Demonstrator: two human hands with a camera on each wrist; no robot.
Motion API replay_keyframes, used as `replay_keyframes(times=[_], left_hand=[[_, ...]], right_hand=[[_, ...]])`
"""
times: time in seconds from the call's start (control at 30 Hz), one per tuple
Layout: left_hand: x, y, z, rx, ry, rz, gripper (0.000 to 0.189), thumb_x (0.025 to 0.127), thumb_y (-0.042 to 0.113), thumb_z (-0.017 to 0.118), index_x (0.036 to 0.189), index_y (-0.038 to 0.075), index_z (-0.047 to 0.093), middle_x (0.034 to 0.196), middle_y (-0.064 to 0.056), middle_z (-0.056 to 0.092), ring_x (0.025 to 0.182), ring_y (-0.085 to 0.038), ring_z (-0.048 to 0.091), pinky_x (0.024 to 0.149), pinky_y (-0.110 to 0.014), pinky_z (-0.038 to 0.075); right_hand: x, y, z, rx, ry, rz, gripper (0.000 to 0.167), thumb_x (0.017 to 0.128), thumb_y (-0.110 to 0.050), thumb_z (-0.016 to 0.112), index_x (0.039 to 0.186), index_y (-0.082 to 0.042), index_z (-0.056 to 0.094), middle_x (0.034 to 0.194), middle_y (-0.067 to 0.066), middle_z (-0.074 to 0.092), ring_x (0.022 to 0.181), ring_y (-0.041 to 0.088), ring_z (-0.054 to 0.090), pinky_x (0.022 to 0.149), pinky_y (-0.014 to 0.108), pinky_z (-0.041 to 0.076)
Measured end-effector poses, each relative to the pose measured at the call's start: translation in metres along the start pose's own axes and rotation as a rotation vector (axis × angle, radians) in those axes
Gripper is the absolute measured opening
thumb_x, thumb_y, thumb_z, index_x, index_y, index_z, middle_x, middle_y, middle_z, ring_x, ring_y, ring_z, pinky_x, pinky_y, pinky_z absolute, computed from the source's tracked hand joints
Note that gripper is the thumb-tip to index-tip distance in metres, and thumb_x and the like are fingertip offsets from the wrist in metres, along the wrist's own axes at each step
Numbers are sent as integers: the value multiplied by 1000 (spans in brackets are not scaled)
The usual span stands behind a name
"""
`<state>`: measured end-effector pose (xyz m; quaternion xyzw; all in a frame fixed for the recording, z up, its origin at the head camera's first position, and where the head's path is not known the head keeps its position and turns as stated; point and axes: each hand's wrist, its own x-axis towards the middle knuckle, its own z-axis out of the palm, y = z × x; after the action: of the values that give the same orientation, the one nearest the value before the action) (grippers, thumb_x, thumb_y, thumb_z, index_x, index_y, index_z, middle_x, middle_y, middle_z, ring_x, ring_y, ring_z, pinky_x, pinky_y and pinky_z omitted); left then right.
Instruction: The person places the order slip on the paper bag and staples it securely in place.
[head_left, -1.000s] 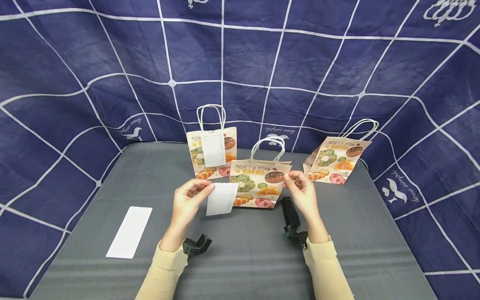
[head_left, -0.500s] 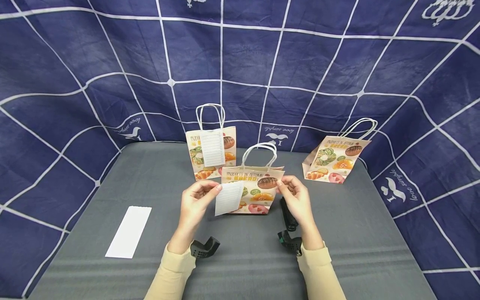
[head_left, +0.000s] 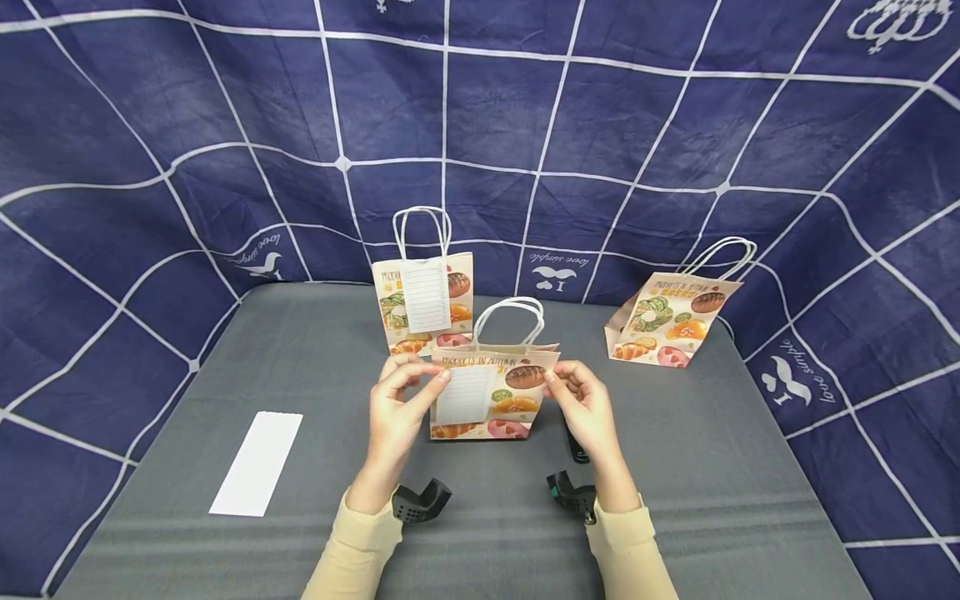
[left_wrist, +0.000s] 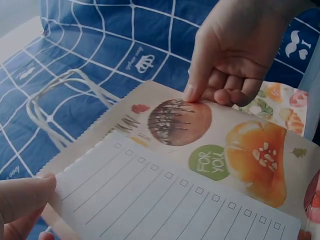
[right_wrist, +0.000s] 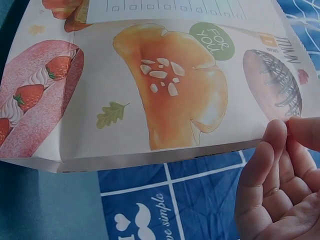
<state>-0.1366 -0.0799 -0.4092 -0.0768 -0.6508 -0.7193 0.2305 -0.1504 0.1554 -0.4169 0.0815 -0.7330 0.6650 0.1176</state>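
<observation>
A paper gift bag printed with breads and white twisted handles stands in the middle of the table between both hands. My left hand pinches a lined checklist slip by its left edge and holds it flat over the left part of the bag's front, together with the bag's side edge. My right hand pinches the bag's right side edge between thumb and fingers, as the right wrist view shows. The slip covers part of the printed wreath and lettering.
Behind to the left stands a matching bag with a lined slip on its front. Another bag stands at the back right. A blank white slip lies at the left. A black stapler-like tool lies partly behind the right hand.
The slip has moved right relative to the bag and now lies against its front. The bag has come nearer and to the left, with the right hand still pinching its edge.
</observation>
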Motion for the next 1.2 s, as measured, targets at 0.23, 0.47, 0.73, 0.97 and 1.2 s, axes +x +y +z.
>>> replay_keyframes(times=[0.23,0.47,0.73,0.97,1.2], left_hand=[[-2,-2,5,-39,-15,49,9,77,-9,71,84,-11,66,116,-19,56,111,-26,49,91,-27,39],[-3,13,13,-27,-69,90,8,75,-16,69,81,-11,66,101,-28,61,111,-35,50,94,-30,39],[-4,15,14,-12,-86,38,6,76,-13,69,82,-11,66,99,-23,61,106,-29,52,88,-30,42],[-6,-9,14,-42,-72,92,8,77,-5,73,84,-4,70,99,-14,61,106,-27,51,85,-30,44],[-10,-13,16,-55,-63,126,11,75,-12,72,84,-6,69,96,-19,56,100,-23,50,74,-23,49]], right_hand=[[-8,-25,6,-47,-27,-13,7,89,11,53,93,17,54,81,29,58,68,11,60,66,22,52],[-12,-28,8,-55,-42,-10,6,89,11,54,92,16,55,80,29,59,68,14,60,65,21,52],[-14,-24,8,-67,-64,-9,6,88,11,54,92,16,55,82,28,60,68,9,60,65,26,53],[-16,-23,7,-70,-80,-15,6,89,11,54,92,16,54,81,29,59,68,5,59,65,23,53],[-19,-22,6,-79,-102,-18,5,88,12,54,92,15,55,79,28,60,68,14,61,63,18,51]])
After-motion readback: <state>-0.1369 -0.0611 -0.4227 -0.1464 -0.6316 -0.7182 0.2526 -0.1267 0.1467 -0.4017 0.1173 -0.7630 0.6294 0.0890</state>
